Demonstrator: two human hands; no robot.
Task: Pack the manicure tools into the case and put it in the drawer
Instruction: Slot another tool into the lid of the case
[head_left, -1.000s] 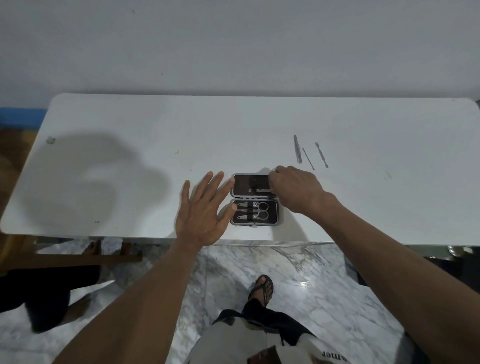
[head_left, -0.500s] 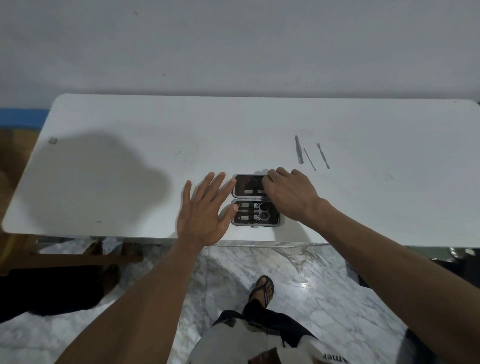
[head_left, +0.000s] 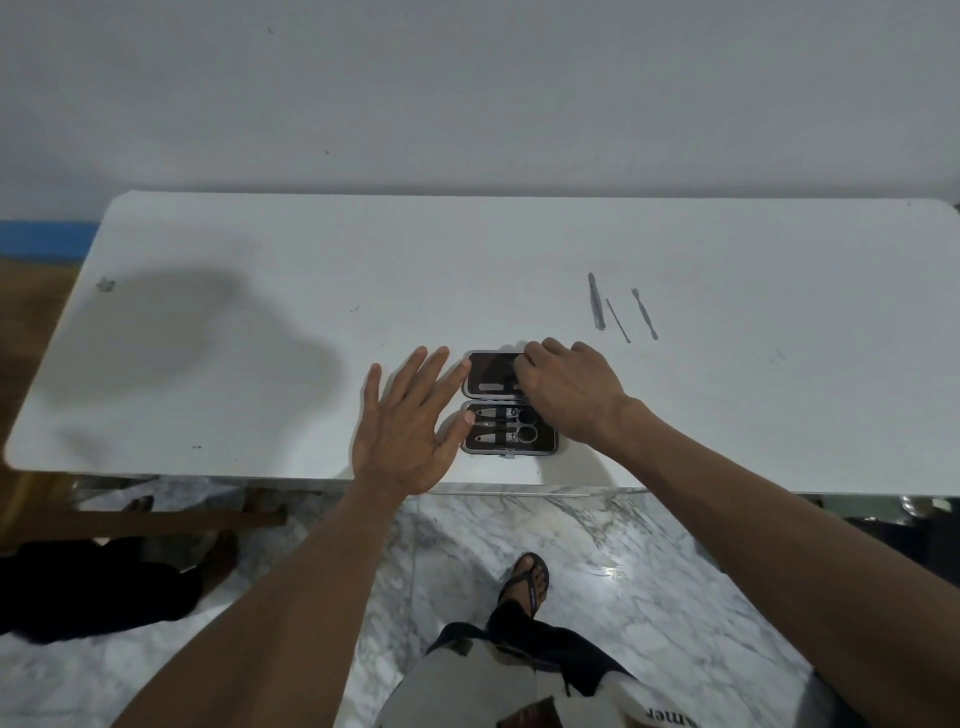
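Observation:
A small dark manicure case (head_left: 509, 451) lies open near the front edge of the white table (head_left: 291, 332). Its lower half holds clippers (head_left: 493, 413) and scissors (head_left: 525, 434). A thin metal tool (head_left: 494, 386) lies in the lid half (head_left: 488, 368). My right hand (head_left: 571, 395) covers the lid's right side, its curled fingertips closed on that tool's end. My left hand (head_left: 405, 431) rests flat, fingers spread, with fingertips and thumb against the case's left edge. Three slim metal tools lie loose to the right: a file (head_left: 596, 301), a thin pick (head_left: 618, 320) and a pusher (head_left: 644, 313).
The table stands against a plain wall. Below its front edge is a marble floor with my sandalled foot (head_left: 527, 577). Another person's bare feet (head_left: 218, 556) and a wooden beam (head_left: 156, 519) are at the lower left. No drawer is in view.
My right hand has slid left from the lid's right corner over the lid half, bringing the thin tool across it. My left hand and the three loose tools have stayed put.

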